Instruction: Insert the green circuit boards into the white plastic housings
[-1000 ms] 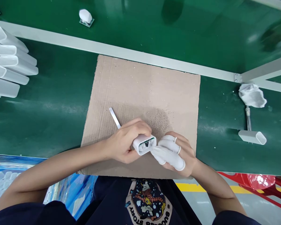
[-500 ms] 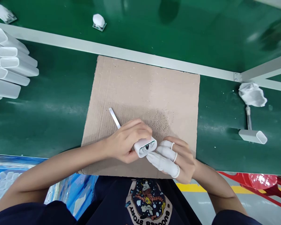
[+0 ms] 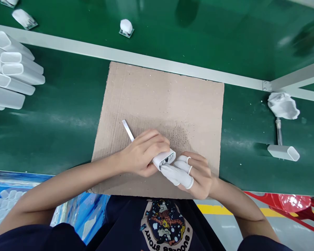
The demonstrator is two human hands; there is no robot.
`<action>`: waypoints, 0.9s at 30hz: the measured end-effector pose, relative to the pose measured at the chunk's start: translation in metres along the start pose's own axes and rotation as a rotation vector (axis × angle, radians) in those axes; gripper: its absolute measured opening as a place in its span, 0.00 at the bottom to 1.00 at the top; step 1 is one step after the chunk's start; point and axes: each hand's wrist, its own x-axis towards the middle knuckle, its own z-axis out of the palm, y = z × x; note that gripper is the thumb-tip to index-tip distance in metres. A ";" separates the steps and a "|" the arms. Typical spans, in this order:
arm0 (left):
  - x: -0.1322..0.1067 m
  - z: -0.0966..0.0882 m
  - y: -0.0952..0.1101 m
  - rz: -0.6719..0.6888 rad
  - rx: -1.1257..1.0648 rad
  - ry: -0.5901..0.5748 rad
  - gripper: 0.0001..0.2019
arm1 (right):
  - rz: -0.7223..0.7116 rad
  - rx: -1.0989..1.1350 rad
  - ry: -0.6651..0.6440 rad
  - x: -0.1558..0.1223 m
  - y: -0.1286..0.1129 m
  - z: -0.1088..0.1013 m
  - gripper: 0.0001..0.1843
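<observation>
The white hollow plastic casing [image 3: 159,159] with an oblong mouth is resting in your clasping left hand [image 3: 146,151], above the tan cardboard sheet [image 3: 162,96]. Your right hand [image 3: 196,172], wearing white finger covers [image 3: 181,176], is touching its mouth; I cannot tell whether it is pinching anything. A slim silvery strip [image 3: 128,130] is lying beside your left hand. Oblong white tubes [image 3: 27,73] are lying stacked on the green table [image 3: 68,122].

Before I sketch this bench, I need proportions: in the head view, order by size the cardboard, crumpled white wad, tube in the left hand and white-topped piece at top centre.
1. Cardboard
2. Crumpled white wad
3. White-topped piece
Unranked: tube, partly hidden by the left hand.
</observation>
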 end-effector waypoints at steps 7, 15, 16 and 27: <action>0.002 -0.004 0.000 0.027 0.085 -0.006 0.07 | 0.114 0.060 -0.076 0.001 0.002 -0.001 0.17; 0.004 -0.005 0.002 0.023 0.135 -0.027 0.06 | 0.157 0.045 -0.086 -0.004 0.003 0.003 0.07; 0.004 -0.005 0.002 0.022 0.138 -0.025 0.06 | 0.160 0.044 -0.091 -0.004 0.003 0.003 0.07; 0.002 -0.003 0.002 0.005 0.148 -0.042 0.07 | 0.161 0.091 -0.056 -0.003 0.004 0.007 0.08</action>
